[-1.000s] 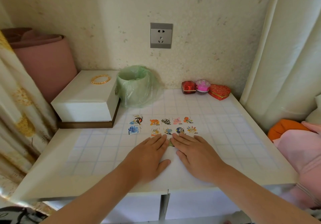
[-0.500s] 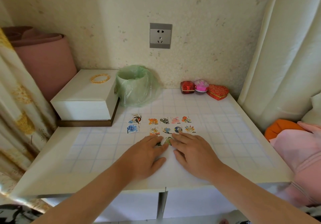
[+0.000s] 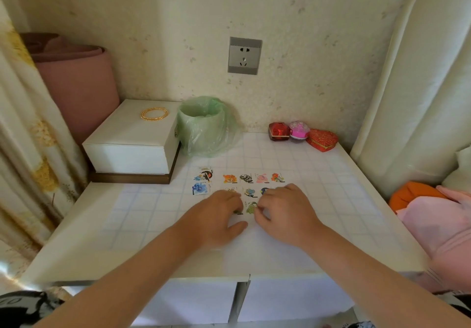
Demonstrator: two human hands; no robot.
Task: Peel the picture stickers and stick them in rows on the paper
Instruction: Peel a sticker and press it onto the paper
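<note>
Speckled cream wall [image 3: 305, 34]; grey socket [image 3: 244, 56]; white table [image 3: 84, 228]; floral curtain [image 3: 23, 136]

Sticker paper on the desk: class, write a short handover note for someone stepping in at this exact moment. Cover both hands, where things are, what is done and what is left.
Left hand: fingers bent, tips down on the paper beside the green sticker; I cannot tell whether it pinches anything.
Right hand: fingers bent at that sticker's other side; grip equally unclear.
Done: top row of four stickers; second row shows three, its right end hidden by the right hand; the green sticker starts a third.
Left: probably the loose stickers lying left of the rows; continue the third row.
</note>
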